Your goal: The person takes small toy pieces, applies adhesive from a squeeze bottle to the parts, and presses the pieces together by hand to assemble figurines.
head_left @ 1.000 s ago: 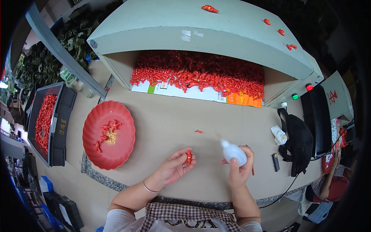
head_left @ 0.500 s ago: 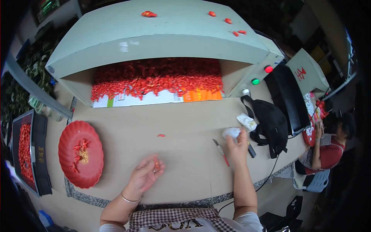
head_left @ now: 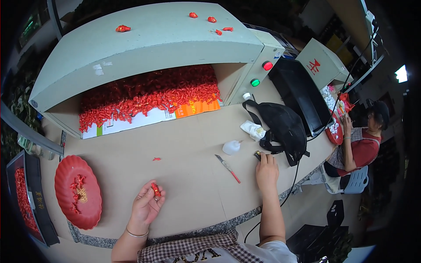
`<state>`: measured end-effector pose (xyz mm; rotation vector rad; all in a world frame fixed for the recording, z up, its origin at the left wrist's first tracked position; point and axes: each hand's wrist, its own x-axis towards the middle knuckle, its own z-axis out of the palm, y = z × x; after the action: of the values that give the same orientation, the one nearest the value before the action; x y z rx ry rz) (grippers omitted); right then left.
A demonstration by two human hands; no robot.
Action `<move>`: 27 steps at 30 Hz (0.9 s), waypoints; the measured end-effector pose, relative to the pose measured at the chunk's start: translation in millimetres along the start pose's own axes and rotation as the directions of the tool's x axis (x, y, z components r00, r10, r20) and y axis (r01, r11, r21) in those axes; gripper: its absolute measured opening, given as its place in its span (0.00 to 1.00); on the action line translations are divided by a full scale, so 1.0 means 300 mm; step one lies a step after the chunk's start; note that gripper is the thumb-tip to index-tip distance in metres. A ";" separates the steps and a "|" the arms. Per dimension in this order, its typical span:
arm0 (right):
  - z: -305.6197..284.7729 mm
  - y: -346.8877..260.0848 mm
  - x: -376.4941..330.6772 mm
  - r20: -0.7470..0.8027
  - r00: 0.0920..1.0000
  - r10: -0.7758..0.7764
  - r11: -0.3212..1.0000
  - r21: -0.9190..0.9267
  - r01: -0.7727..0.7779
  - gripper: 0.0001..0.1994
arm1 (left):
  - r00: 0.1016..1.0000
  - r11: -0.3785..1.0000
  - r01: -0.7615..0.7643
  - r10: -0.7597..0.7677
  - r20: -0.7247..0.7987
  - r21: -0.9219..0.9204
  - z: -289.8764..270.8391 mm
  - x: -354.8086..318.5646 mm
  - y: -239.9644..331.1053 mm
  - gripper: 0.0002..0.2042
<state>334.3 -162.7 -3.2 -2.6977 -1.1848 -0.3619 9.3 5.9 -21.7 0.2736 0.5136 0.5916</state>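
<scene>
My left hand is closed around a small glossy red piece, holding it upright above the near part of the table. My right hand rests on the tabletop at the right. Its fingers are on a small black object with a metallic end, mostly covered by them. To its left stands a white squeeze bottle with a thin nozzle. A knife with a red handle lies between my hands. One tiny red piece lies on the table beyond my left hand.
A pale green box-shaped machine holds a heap of red pieces. A red scalloped dish sits at left. A crumpled white packet, black bag and black tray are right; a co-worker sits beyond.
My right hand has let go of the white bottle, now standing on the table, and moved to the small black object. The view has turned rightward. My left hand still holds the red piece.
</scene>
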 end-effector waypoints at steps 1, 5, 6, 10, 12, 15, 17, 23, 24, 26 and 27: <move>0.000 0.000 0.001 -0.027 1.000 -0.007 1.000 -0.015 0.006 0.17 | 1.000 1.000 -0.003 0.003 0.006 0.002 -0.001 0.001 0.000 0.11; -0.046 -0.041 0.035 -0.061 0.993 0.102 0.975 0.204 -0.087 0.16 | 1.000 1.000 -0.018 0.018 0.004 0.001 -0.007 0.001 -0.002 0.11; -0.041 -0.046 0.042 -0.035 0.987 0.158 0.831 0.545 -0.113 0.14 | 1.000 1.000 -0.018 0.018 0.006 0.004 -0.001 -0.001 0.000 0.11; -0.144 -0.129 0.106 0.212 0.968 0.137 0.569 0.783 -0.252 0.12 | 1.000 1.000 -0.025 0.025 -0.008 0.006 -0.001 -0.009 0.004 0.11; -0.153 -0.131 0.134 0.160 0.984 0.081 0.642 0.747 -0.174 0.17 | 1.000 1.000 -0.024 0.024 0.000 0.004 -0.003 -0.011 0.004 0.11; -0.155 -0.148 0.159 0.140 0.987 0.082 0.719 0.678 -0.155 0.20 | 1.000 1.000 -0.022 0.022 -0.004 0.001 0.000 -0.012 0.004 0.11; -0.164 -0.175 0.168 0.165 0.978 0.131 0.771 0.603 -0.205 0.21 | 1.000 1.000 -0.019 0.019 -0.010 0.001 0.003 -0.012 0.004 0.11; -0.133 -0.177 0.163 0.090 0.993 0.080 0.823 0.555 -0.117 0.19 | 1.000 1.000 -0.019 0.018 -0.020 -0.020 -0.001 -0.011 0.008 0.12; -0.131 -0.177 0.164 0.090 0.992 0.087 0.824 0.553 -0.123 0.19 | 1.000 0.999 -0.021 0.021 -0.015 -0.029 -0.001 -0.011 0.009 0.12; -0.130 -0.177 0.167 0.092 0.993 0.069 0.831 0.546 -0.108 0.19 | 1.000 0.999 -0.018 0.017 -0.006 -0.034 -0.001 -0.011 0.008 0.12; -0.134 -0.180 0.171 0.091 0.993 0.075 0.831 0.545 -0.113 0.19 | 1.000 0.999 -0.022 0.022 -0.005 -0.038 -0.001 -0.010 0.008 0.12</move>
<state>321.8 -101.1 53.2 -2.2551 -0.9743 0.0828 5.8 6.1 -20.0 0.2419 0.5039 0.6231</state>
